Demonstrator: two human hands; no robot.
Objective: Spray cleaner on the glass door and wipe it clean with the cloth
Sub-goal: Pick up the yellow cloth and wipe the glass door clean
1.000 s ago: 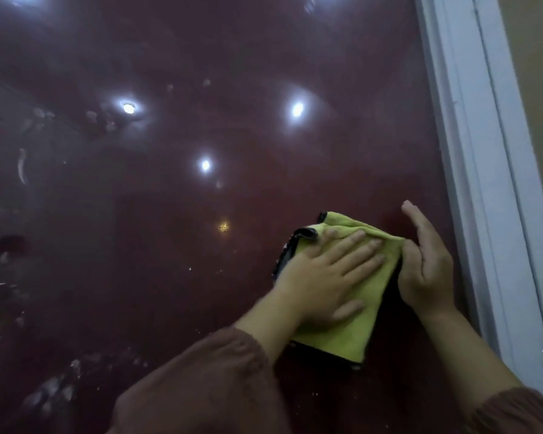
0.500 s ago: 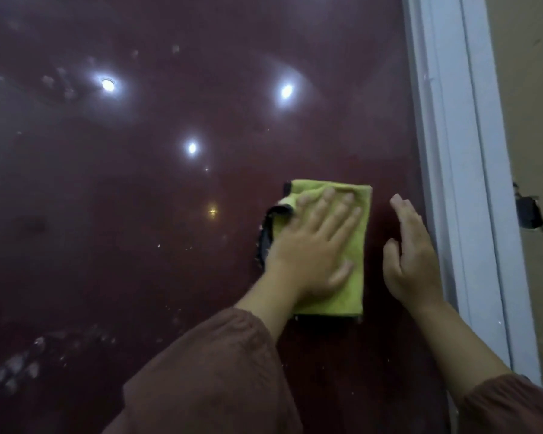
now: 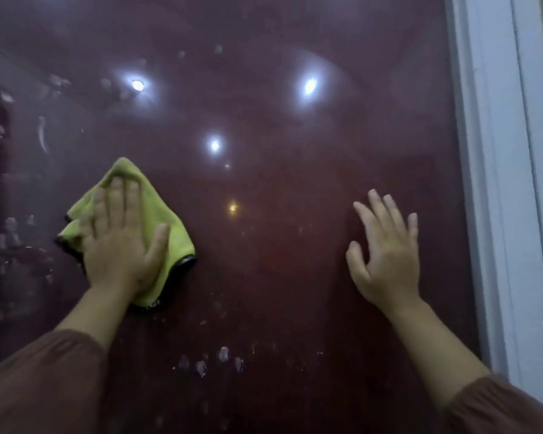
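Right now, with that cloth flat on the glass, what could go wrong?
The left hand presses the green cloth with flat fingers only, so it may slip out. The pale smudges low on the glass door could be missed. The bare right hand near the glass may leave fresh prints.

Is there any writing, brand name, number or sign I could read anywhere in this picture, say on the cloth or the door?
None can be read.
Yellow-green microfibre cloth with dark edging: no label or print shows.
Dark reddish glass door: only smudges and reflected lights, no lettering.
White door frame: plain, no sign.
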